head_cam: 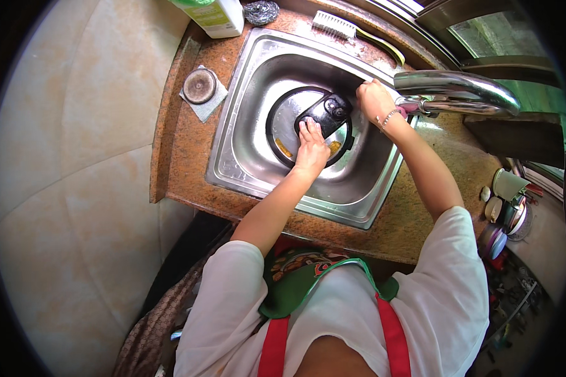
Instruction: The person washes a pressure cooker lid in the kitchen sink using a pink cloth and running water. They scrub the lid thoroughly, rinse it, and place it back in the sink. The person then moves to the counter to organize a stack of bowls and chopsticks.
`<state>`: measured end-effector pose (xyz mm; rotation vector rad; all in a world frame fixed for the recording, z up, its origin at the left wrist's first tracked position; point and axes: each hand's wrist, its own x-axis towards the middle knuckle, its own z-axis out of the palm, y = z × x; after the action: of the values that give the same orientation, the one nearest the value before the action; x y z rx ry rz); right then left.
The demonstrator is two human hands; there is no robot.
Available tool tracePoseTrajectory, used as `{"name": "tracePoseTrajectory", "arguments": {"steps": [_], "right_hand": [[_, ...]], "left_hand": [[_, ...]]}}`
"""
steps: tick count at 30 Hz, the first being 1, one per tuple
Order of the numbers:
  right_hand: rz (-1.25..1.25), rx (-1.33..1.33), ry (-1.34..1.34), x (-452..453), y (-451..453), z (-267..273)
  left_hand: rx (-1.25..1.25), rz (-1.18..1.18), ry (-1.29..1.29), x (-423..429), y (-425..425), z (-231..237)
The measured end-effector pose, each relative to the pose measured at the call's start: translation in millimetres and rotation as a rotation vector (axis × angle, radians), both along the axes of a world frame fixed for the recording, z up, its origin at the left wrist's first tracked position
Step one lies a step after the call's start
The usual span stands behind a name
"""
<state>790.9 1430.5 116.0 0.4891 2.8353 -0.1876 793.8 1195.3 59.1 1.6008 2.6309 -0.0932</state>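
In the sink basin [252, 136] lies a round metal pot lid [285, 115] with a black rim and a broad black handle [328, 115] across it. My left hand [312, 148] has its fingers over the near end of that handle. Two yellowish-brown patches [283, 147] show on the lid near the rim. At the sink's far right corner, beside the chrome faucet [448, 89], my right hand [377, 101] is curled with its knuckles up. Whether it holds something is hidden. A pink item [402, 109] shows partly behind my right wrist, by the faucet base.
Behind the sink lie a white-bristled brush [335, 24] and a steel wool scourer [261, 12], with a white jug [217, 19] beside them. A round brown disc [199, 86] rests on a grey cloth [210, 107] at left. Several containers [509, 184] stand on the right counter.
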Motion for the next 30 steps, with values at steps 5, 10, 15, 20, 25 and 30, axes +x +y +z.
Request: {"name": "tracePoseTrajectory", "arguments": {"steps": [5, 10, 15, 20, 25, 30], "right_hand": [[0.382, -0.604, 0.398, -7.4, -29.6, -25.9], [0.02, -0.243, 0.18, -28.6, -42.9, -75.1], [-0.299, -0.187, 0.212, -17.4, -70.6, -72.3], [-0.027, -0.406, 0.414, 39.0, -96.9, -54.4], [-0.339, -0.287, 0.096, 97.5, -114.5, -37.8], [-0.54, -0.254, 0.267, 79.2, -69.3, 6.3]], "left_hand": [[0.015, -0.031, 0.03, 1.4, 4.0, -0.2], [0.063, -0.023, -0.018, 2.0, 3.8, -0.1], [0.101, -0.044, -0.045, 7.2, 6.6, -6.1], [0.021, -0.078, -0.09, 4.6, 2.8, 1.0], [-0.017, -0.117, -0.083, 1.3, 12.2, 17.9], [-0.03, -0.056, -0.045, 4.2, 3.8, 5.5]]}}
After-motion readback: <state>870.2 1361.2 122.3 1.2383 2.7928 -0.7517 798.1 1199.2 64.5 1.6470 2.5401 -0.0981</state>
